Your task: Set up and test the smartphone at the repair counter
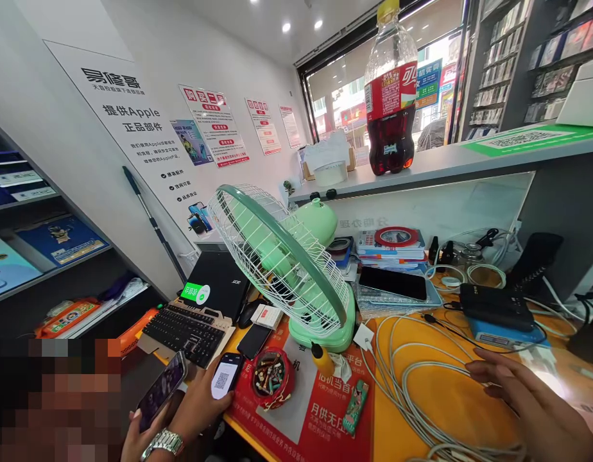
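Observation:
My right hand [537, 404] reaches in from the lower right edge, above the yellow tabletop. Its fingers are stretched out and slightly bent, with nothing seen in them. Closest to it is a loosely coiled pale cable [412, 378], spread over the table; I cannot tell whether the fingertips touch it. Beyond the fingers sits a black box [493, 305] on a blue one, with thin wires around. My left hand is out of view. At the lower left another person's hands hold a dark phone [162, 388] and a phone showing a QR code [224, 377].
A green fan [287, 256] stands mid-table, beside a keyboard [188, 330] and a black laptop [219, 279]. In front are a red bowl of small items [272, 378] and a yellow bottle [321, 359]. A cola bottle [390, 96] stands on the raised ledge, above a black phone [393, 283].

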The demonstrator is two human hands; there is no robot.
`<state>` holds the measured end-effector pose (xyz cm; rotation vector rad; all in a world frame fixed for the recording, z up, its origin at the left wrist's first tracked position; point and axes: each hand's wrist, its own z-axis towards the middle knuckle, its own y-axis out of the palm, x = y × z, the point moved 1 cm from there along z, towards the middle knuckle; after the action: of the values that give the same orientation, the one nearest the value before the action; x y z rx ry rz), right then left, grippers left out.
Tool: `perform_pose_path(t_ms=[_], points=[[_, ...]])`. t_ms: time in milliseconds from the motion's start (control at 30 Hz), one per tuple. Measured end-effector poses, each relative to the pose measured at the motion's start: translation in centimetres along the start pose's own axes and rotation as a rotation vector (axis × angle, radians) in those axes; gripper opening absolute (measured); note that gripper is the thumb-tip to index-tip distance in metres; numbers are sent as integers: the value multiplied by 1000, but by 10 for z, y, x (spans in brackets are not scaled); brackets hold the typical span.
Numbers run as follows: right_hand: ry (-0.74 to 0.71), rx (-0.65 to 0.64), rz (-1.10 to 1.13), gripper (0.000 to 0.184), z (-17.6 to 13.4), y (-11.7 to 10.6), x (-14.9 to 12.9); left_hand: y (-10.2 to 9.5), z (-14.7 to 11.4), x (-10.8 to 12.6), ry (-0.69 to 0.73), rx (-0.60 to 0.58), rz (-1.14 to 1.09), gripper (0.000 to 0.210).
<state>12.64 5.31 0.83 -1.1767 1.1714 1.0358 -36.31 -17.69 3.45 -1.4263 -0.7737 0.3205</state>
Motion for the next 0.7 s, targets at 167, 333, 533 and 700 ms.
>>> perform_pose_path(t_ms=[167, 333, 533, 700], points=[[70, -74, 55, 42, 2, -2, 11, 2, 4, -7, 4, -54, 3, 79], [57, -85, 57, 47, 2, -4, 15, 2, 7, -11, 28, -2, -32, 87], [18, -94, 27, 45, 1, -3, 14, 10, 5, -19, 48, 59, -4, 76], [28, -83, 58, 42, 3, -4, 17, 24, 5, -32, 182, 124, 114, 58]])
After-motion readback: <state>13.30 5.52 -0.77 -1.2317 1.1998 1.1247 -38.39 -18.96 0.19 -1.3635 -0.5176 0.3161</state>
